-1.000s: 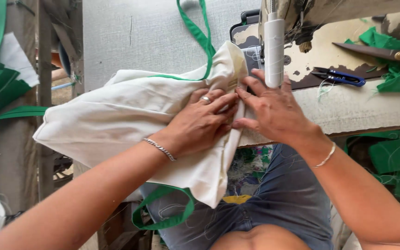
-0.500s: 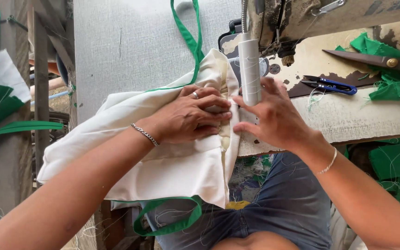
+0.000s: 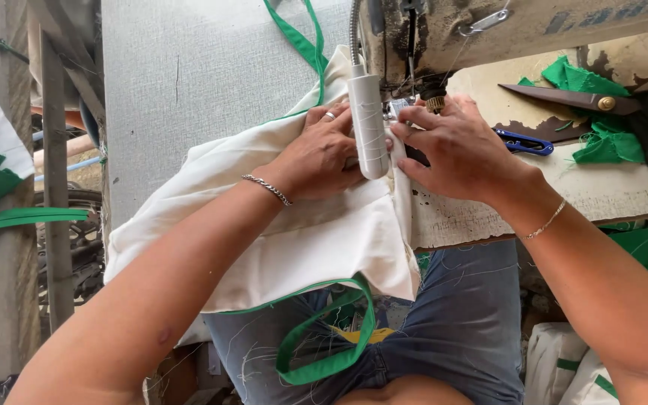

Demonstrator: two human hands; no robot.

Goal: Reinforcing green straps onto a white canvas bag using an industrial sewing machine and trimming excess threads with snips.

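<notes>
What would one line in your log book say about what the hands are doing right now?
left hand: flat on cream cloth bag | right hand: pinching cloth at sewing machine needle | green strap: hangs over lap | scissors: right, untouched

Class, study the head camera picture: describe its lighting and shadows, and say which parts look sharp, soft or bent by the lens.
Head view: even, soft daylight, no harsh glare; the cream fabric is bright yet keeps its folds; left hand and right hand look sharp; the forearms at the lower edge loom large, stretched by the wide lens; the white lamp partly hides the needle area.
</notes>
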